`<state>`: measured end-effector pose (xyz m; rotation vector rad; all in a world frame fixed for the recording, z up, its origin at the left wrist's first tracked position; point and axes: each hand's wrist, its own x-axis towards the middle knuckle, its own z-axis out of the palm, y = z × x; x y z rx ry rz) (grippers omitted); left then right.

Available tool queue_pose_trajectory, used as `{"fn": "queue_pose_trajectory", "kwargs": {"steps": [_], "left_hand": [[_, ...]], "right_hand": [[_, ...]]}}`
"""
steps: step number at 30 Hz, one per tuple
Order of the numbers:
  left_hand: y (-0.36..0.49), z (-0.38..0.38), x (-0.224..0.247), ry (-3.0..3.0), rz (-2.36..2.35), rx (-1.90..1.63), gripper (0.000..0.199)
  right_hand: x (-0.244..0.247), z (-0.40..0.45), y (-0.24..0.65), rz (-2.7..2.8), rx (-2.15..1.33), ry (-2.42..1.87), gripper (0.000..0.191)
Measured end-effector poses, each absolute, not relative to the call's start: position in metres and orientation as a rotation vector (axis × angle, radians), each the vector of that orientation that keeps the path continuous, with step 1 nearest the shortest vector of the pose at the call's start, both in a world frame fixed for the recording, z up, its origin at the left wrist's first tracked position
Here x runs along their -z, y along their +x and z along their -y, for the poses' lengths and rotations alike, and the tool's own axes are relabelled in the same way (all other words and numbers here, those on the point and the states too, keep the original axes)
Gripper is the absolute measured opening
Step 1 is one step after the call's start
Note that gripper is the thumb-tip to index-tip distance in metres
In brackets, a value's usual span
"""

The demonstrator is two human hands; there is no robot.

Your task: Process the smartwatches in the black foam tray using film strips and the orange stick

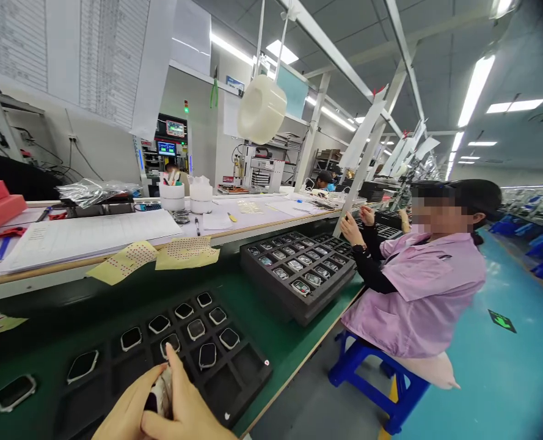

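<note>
At the bottom of the view, my left hand (131, 400) and my right hand (191, 403) are closed together around a smartwatch case (163, 390). Fingers cover most of it, leaving a pale edge and a dark patch visible. Just beyond my hands lies a black foam tray (223, 382) with square pockets, some bare and several holding watch cases (196, 329) with dark faces and silver rims. To the left of the tray, a single watch case (15, 392) rests on the green bench surface.
A stack of black trays (298, 305) filled with watches stands further along the bench (280, 342). Beside it a co-worker in a pink smock (440, 293) sits on a blue stool (367, 379). The raised shelf (198, 241) carries papers and pen cups; a tape roll (262, 110) hangs above.
</note>
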<state>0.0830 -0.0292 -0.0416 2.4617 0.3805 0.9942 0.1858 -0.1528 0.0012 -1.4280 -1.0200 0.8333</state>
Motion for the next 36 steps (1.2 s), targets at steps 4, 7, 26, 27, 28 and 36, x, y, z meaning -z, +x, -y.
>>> {"fn": "queue_pose_trajectory", "kwargs": {"steps": [4, 7, 26, 27, 28, 36], "left_hand": [[0.078, 0.038, 0.02, 2.431, -0.416, -0.988, 0.037], [0.074, 0.049, 0.003, 2.369, -0.471, -0.919, 0.042], [0.095, -0.024, 0.012, 2.128, -0.426, -0.804, 0.055], [0.094, -0.025, 0.015, 2.132, -0.434, -0.792, 0.056], [0.093, -0.026, 0.016, 2.138, -0.446, -0.791, 0.058], [0.09, -0.035, 0.028, 1.761, -0.681, -0.918, 0.04]], "right_hand": [[0.001, 0.153, 0.204, 0.811, -1.08, -1.134, 0.096], [-0.009, 0.146, 0.215, 0.677, -1.357, -0.995, 0.067], [0.007, 0.035, 0.243, 0.783, -1.551, -1.023, 0.04], [0.012, 0.034, 0.243, 0.77, -1.54, -1.026, 0.04], [0.016, 0.033, 0.243, 0.756, -1.529, -1.029, 0.039], [0.021, 0.035, 0.259, 0.608, -1.467, -1.011, 0.035]]}}
